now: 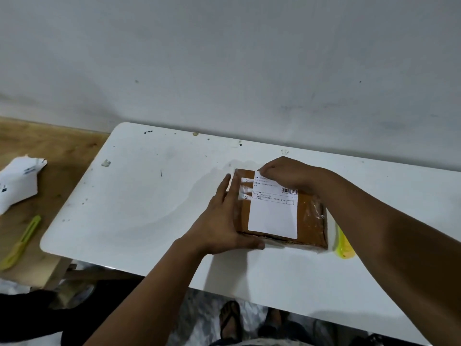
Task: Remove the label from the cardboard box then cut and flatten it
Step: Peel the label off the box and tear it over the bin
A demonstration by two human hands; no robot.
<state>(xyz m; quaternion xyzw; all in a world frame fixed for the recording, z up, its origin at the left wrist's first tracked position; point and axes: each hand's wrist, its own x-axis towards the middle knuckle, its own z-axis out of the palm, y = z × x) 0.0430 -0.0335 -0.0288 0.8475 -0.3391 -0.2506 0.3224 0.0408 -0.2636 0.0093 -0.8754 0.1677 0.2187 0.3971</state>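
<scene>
A flat brown cardboard box (309,221), wrapped in clear tape, lies on the white table (139,196). A white shipping label (273,216) with a barcode covers most of its top. My left hand (219,221) presses flat against the box's left side, fingers straight, thumb along the near edge. My right hand (287,173) reaches over the far edge, and its curled fingertips pinch the label's far corner.
A yellow-green object (344,243) sticks out from behind the box's right side. On the wooden surface at left lie a green utility knife (21,242) and a torn white mailer (17,182). A wall runs behind the table. Feet in sandals show below.
</scene>
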